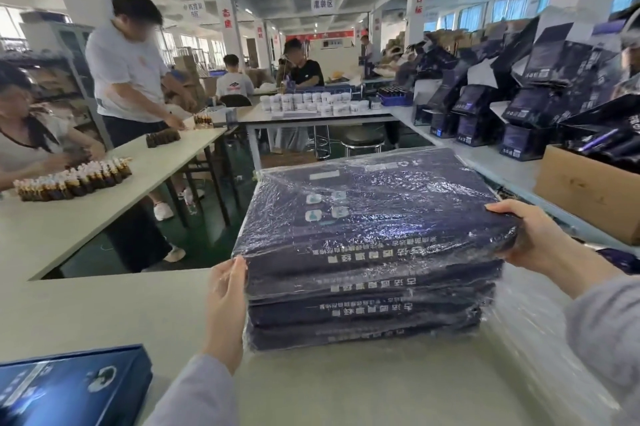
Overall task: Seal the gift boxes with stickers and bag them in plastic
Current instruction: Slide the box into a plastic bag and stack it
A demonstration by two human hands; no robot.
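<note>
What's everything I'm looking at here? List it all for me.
stack of bagged gift boxes: about four, dark blue, centre
single gift box: one, bright blue, near left
cardboard box: one, brown, right
gift cartons: many, dark, piled far right
bottles: many, brown, left
jars: many, white, far middle
workers: several, left and far back
left hand: one, flat against stack's left side
right hand: one, grips stack's top right edge

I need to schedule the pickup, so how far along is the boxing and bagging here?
Done: a stack of bagged boxes sits on the table. In hand: the right hand grips the top box while the left hand presses the stack's side. Left: the blue box nearby looks unbagged, and many open dark boxes wait on the right.
</note>
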